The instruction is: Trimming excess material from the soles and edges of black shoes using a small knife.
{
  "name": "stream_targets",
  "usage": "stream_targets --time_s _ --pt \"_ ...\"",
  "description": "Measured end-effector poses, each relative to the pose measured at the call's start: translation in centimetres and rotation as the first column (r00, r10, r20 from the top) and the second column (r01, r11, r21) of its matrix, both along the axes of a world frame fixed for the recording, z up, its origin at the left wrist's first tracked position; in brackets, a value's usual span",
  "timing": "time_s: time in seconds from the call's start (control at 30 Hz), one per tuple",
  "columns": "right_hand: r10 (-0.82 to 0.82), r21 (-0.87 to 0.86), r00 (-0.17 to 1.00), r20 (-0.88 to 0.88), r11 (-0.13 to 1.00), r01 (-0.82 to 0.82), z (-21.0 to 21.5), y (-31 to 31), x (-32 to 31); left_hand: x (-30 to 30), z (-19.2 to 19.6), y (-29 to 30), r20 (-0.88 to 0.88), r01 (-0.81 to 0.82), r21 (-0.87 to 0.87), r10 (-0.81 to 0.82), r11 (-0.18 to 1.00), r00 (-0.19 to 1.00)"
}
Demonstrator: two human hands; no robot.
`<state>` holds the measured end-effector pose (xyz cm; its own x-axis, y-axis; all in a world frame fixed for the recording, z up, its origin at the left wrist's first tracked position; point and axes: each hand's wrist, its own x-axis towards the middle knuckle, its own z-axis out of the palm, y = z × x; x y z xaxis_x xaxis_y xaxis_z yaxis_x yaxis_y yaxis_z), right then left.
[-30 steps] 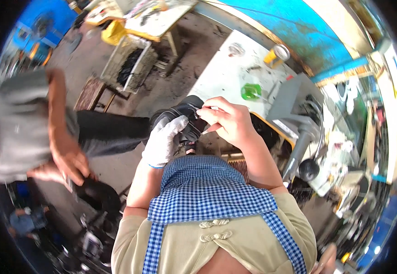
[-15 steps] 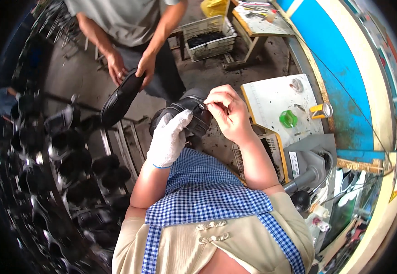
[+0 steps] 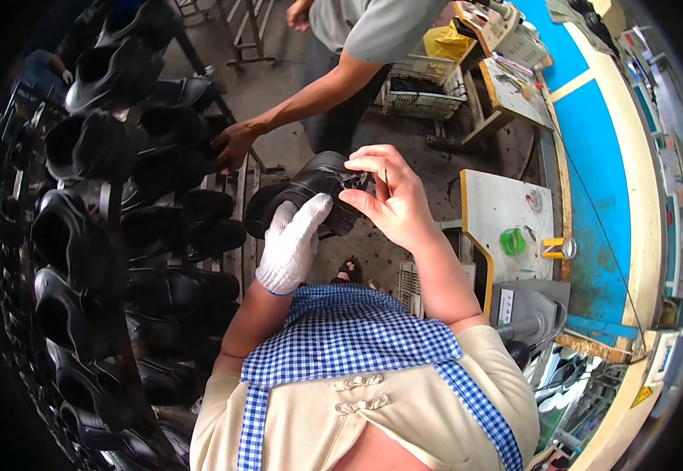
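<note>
My left hand (image 3: 289,245), in a white knit glove, grips a black shoe (image 3: 310,188) from below and left, with its thumb laid across the upper. The shoe hangs in front of my apron, and a rounded black part juts out at its left. My bare right hand (image 3: 392,196) is at the shoe's right side. Between its thumb and fingertips is a small dark crumpled piece (image 3: 353,182); whether it is joined to the shoe is hidden. Beyond the shoe, a co-worker's hand (image 3: 234,147) reaches to the rack's edge.
Racks with many black shoes (image 3: 74,228) fill the left side. At right stand a white-topped table (image 3: 506,206) with a green container (image 3: 512,242) and a yellow can (image 3: 559,248), and a grey machine (image 3: 531,308). A white crate (image 3: 424,98) sits farther back.
My view has turned left, showing more of the racks. The co-worker, who held a black shoe in both hands, now has one hand at the rack. My hands stay at the shoe.
</note>
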<state>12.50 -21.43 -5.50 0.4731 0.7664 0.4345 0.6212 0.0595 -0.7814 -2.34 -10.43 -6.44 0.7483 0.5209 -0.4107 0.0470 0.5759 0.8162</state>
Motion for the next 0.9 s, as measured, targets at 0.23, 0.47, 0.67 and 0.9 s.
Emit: stream_targets --time_s 0.23,0.47,0.67,0.9 --pt "-0.091 0.052 0.984 0.151 0.995 0.084 -0.4 3.0 -4.8 -4.0 -0.5 1.2 0.133 -0.088 0.240 0.057 0.967 0.989" --pt "-0.157 0.092 0.961 0.229 0.986 0.139 -0.6 3.2 -6.5 -5.2 -0.4 1.0 0.066 -0.086 0.190 0.074 0.978 0.995" --pt "-0.189 0.086 0.942 0.278 0.981 0.171 -0.8 2.7 -6.2 -5.2 -0.1 0.4 0.162 -0.067 0.194 0.036 0.979 0.986" --pt "-0.107 0.054 0.945 0.308 0.994 0.095 0.2 0.6 -3.2 -3.2 0.5 -1.5 0.217 -0.062 0.064 0.047 0.996 0.975"
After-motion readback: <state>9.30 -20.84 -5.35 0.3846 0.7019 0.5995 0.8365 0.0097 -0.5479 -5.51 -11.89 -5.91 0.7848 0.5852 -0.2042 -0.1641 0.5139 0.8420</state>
